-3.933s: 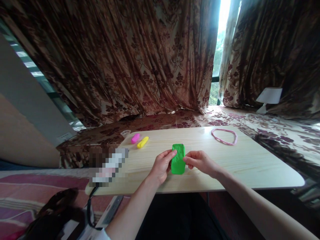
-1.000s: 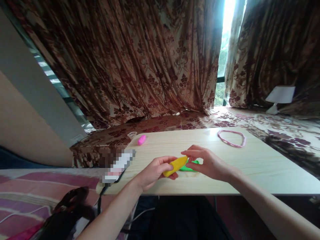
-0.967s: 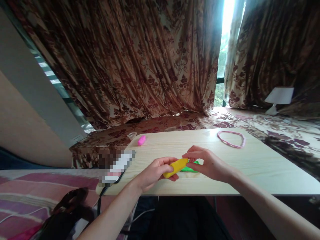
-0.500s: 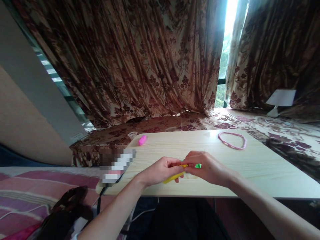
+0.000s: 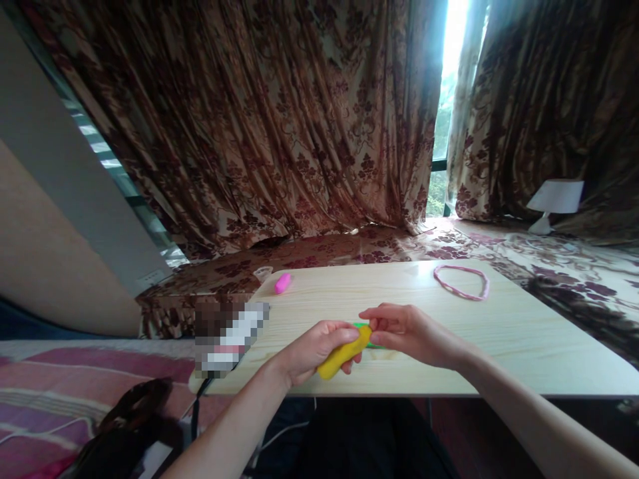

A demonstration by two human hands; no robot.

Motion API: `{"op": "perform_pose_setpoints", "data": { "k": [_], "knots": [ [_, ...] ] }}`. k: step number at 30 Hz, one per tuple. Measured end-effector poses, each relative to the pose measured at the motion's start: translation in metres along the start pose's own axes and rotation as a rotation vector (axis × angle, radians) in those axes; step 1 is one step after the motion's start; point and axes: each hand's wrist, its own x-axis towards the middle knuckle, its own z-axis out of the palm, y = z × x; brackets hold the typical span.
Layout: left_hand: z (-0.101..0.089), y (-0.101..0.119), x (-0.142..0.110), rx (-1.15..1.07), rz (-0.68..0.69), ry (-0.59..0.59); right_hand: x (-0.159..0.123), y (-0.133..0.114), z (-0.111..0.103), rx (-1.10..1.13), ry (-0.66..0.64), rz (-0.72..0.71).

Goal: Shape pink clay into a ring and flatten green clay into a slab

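Observation:
A thick yellow stick (image 5: 342,356), soft-looking like modelling clay, lies aslant in my left hand (image 5: 317,349). The thumb presses on top of it and the fingers curl beneath. At its upper right end is my right hand (image 5: 407,332), its fingers bent but apart around the tip; whether a fingertip touches the stick I cannot make out. Behind that tip shows a bright green piece (image 5: 374,344), mostly covered by the stick and my right hand. A pink stick (image 5: 282,283) rests near the table's far left corner.
On the pale wooden table (image 5: 509,346), a pink twisted loop (image 5: 462,297) lies at the far right. A blurred-out item (image 5: 232,339) sits at the left edge, a clear cup (image 5: 262,273) beyond the corner. A white lamp (image 5: 556,197) stands on the patterned cloth behind.
The yellow stick now shows along its length, with its front end tilted lower. My right fingers have loosened from their pinch at its end and spread apart.

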Motion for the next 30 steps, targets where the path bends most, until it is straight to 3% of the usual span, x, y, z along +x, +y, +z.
{"op": "perform_pose_setpoints", "data": {
  "k": [7, 12, 15, 18, 21, 26, 30],
  "knots": [
    [0.0, 0.001, -0.002, 0.043, -0.024, -0.027, 0.0, -0.02, -0.007, -0.089, -0.03, -0.053],
    [0.003, 0.008, -0.002, 0.24, 0.024, 0.087, 0.006, -0.005, 0.0, -0.129, 0.115, 0.017],
    [-0.004, 0.006, -0.002, 0.381, 0.069, 0.206, 0.01, 0.017, -0.01, -0.103, 0.282, 0.102],
    [-0.027, -0.001, 0.001, 0.512, 0.058, 0.35, 0.009, 0.041, -0.03, -0.012, 0.444, 0.204],
    [-0.063, -0.007, 0.014, 0.646, -0.005, 0.513, 0.002, 0.055, -0.042, 0.117, 0.503, 0.265],
    [-0.121, -0.01, 0.052, 0.858, -0.17, 0.781, -0.008, 0.059, -0.034, 0.254, 0.504, 0.295],
    [-0.14, -0.019, 0.074, 0.969, -0.258, 0.945, -0.011, 0.063, -0.025, 0.293, 0.525, 0.31]
  ]
}}
